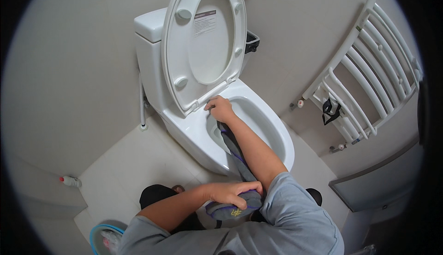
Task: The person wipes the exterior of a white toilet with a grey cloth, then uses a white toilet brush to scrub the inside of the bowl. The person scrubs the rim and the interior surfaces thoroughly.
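A white toilet [181,127] stands before me with its seat [169,47] and lid [211,58] raised. My right hand [220,109] reaches over the bowl to the back of the rim, just below the seat hinge. A grey cloth [235,149] with purple stitched edges hangs from under that hand across the bowl and its near rim. The fingers bend over the cloth's far end, which is mostly hidden. Closer to my body, my left hand [230,194] grips the folded bulk of the same cloth, thumb on top, near yellow writing on it.
A white towel radiator [367,64] with a black strap hangs on the right wall. Behind the toilet is a black-rimmed bin [252,42]. A red-capped bottle [71,181] stands by the left wall. A blue-rimmed basin [100,229] sits at lower left.
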Available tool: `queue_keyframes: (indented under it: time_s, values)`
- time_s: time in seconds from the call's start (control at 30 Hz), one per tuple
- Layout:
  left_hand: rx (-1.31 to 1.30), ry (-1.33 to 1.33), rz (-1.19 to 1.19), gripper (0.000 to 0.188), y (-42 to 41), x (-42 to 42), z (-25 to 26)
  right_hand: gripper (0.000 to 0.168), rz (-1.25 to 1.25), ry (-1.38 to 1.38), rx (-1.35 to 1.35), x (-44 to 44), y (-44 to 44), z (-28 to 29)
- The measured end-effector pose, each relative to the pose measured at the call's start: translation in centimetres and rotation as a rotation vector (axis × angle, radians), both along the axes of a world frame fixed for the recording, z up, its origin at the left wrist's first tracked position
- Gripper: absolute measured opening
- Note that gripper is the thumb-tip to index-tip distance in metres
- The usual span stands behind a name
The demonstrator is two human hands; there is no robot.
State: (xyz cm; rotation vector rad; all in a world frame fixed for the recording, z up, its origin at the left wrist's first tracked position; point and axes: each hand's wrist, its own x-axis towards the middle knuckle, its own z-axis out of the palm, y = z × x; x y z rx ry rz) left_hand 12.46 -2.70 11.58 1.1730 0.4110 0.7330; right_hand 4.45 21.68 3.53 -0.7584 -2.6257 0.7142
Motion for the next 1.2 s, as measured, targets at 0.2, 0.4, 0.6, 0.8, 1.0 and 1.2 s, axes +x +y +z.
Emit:
queue_keyframes:
  time_s: [0.2, 0.4, 0.6, 0.8, 1.0, 1.2]
  values:
    - [0.149, -0.011, -0.103, 0.052, -0.5, 0.7, -0.4, 0.019, 0.125, -0.066, -0.055, -0.8, -5.5, 1.6]
    - [0.149, -0.025, -0.193, 0.052, -1.1, 1.1, 0.3, 0.021, 0.266, -0.117, -0.128, -0.6, -10.3, 2.4]
    - [0.161, -0.063, -0.257, 0.054, -0.8, 1.9, -0.7, 0.026, 0.685, -0.036, -0.854, 1.8, -14.9, 8.6]
    - [0.18, -0.033, -0.222, 0.053, -0.7, 2.0, -1.2, 0.022, 0.243, 0.095, 0.096, 1.3, -14.0, 6.6]
    - [0.202, -0.008, -0.232, 0.052, -0.5, 2.2, -1.9, 0.055, 0.196, 0.062, 0.388, 2.7, -13.0, 0.6]
    - [0.133, -0.014, -0.323, 0.05, 0.0, 2.6, -1.8, 0.051, 0.138, 0.022, 0.377, 4.6, -14.0, 0.6]
